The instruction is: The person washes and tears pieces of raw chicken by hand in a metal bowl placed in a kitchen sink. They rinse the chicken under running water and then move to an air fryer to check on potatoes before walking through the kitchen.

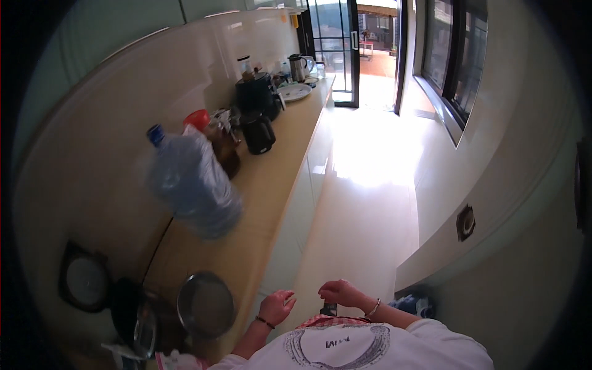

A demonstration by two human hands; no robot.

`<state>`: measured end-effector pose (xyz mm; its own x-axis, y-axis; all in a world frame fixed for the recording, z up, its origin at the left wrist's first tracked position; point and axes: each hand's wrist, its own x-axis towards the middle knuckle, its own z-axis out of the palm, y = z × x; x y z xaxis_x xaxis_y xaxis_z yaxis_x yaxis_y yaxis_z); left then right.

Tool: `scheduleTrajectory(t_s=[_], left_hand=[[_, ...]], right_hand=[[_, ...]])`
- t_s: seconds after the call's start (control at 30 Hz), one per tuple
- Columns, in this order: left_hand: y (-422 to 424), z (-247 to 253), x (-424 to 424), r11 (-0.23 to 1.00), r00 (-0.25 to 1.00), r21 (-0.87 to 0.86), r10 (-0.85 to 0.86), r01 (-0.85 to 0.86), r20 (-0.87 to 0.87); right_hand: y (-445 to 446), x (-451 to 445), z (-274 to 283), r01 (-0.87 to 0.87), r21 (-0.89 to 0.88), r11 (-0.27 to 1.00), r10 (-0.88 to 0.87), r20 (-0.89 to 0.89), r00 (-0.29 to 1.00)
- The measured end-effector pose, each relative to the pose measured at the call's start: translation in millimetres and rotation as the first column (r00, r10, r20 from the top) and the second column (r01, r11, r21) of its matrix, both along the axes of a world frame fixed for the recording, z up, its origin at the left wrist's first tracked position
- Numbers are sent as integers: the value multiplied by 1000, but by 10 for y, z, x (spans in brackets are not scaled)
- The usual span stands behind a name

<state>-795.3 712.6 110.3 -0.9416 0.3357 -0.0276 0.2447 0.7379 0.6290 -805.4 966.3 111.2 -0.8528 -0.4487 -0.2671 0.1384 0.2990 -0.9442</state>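
Observation:
My left hand (277, 307) is in front of my waist, beside the counter's front edge, with thumb and fingers apart and nothing in it. A dark bead bracelet (265, 322) circles that wrist. My right hand (341, 293) hovers over the floor, fingers loosely bent, also holding nothing that I can see. It wears a light bracelet (373, 307). Nearest on the counter, left of my left hand, is a round, metal-rimmed dish or sieve (206, 303). Farther along stands a large, blue-capped plastic water bottle (194, 185), with a black kettle (257, 134) beyond it.
The tan counter (259, 203) runs along the left wall, bearing a dark air-fryer-like appliance (254, 95), a white plate (296, 93) and a metal jug (297, 68). A sliding glass door (335, 55) stands partly open ahead. Dark pots (127, 305) sit at lower left. A window (453, 60) is on the right.

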Motion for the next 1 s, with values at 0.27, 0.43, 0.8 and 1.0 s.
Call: scheduleTrajectory(t_s=[0.27,0.43,0.8,1.0], left_hand=[[741,121,-2016,989,988,-64,-139,135,-63],[1230,93,-3010,989,989,39,-142,143,-34],[1975,27,-4915,985,987,-104,145,-137,68],[2161,55,-5653,958,956,-35,286,-284,67]], right_hand=[[932,-1729,290,114,39,993,-116,40,992],[1432,-2702,94,137,-15,991,-134,112,985],[2316,-5672,469,-82,-87,993,76,-70,995],[2382,-7057,538,-205,-130,970,190,-119,975]])
